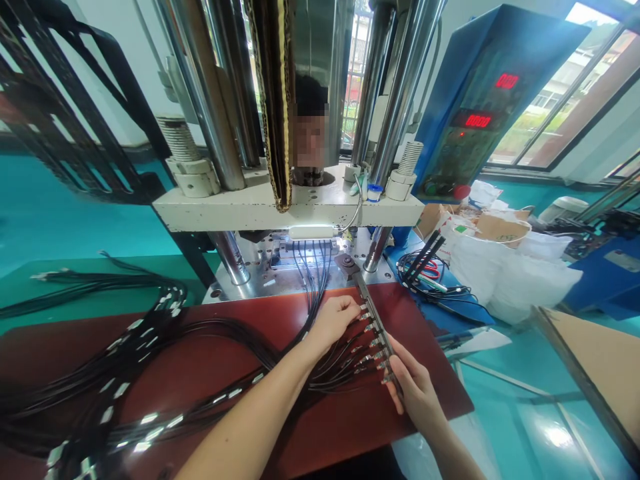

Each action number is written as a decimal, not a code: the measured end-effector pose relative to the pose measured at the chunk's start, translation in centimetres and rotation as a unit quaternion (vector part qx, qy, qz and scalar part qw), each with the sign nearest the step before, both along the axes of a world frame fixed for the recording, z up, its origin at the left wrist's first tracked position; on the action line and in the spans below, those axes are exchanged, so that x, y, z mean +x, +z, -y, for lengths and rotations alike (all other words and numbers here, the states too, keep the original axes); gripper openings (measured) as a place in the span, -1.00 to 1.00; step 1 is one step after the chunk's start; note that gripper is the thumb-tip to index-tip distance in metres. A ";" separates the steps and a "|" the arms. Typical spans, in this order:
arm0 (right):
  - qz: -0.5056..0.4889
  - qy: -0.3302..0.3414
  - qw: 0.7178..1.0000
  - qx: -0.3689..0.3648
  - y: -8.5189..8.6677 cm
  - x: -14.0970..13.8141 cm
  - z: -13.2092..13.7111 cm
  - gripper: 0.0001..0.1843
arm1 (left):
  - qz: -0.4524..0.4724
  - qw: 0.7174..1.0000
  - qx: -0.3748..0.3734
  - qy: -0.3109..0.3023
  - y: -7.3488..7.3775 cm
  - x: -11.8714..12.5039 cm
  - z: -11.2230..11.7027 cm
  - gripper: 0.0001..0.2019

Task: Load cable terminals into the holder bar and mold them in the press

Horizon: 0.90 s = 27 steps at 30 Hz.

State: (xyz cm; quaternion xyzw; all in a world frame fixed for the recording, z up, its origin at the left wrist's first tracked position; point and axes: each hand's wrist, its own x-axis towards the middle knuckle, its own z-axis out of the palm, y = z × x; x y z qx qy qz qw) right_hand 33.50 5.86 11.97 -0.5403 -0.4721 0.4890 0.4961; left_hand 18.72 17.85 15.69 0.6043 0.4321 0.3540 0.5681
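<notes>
A long, narrow metal bar [375, 313] slants over the front of the dark red tabletop [260, 423]. Several small metal cable connectors [369, 361] sit in a row along its left side, with thin black cables [327, 377] trailing away leftward. My right hand [413, 383] is wrapped around the bar's near end, thumb on top. Near the bar's far end, my left hand [336, 320] has thumb and fingers pinched together at a connector; the fingertips partly hide it. Behind my hands, another row of cables [314, 280] runs into the lit tooling of the press.
The press's white plate [240, 212] spans above the work area between steel columns. Bundled black cables with white tags [150, 333] cover the table's left. At right are red-handled scissors [430, 269] among cables, white sacks [505, 267] and a blue control box [480, 100].
</notes>
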 end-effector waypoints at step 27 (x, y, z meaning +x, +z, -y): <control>0.672 0.172 0.718 0.063 3.8 2.3 -4.7 -0.82 | -0.131 0.978 0.125 0.103 1.4 -4.2 -3.7 -0.76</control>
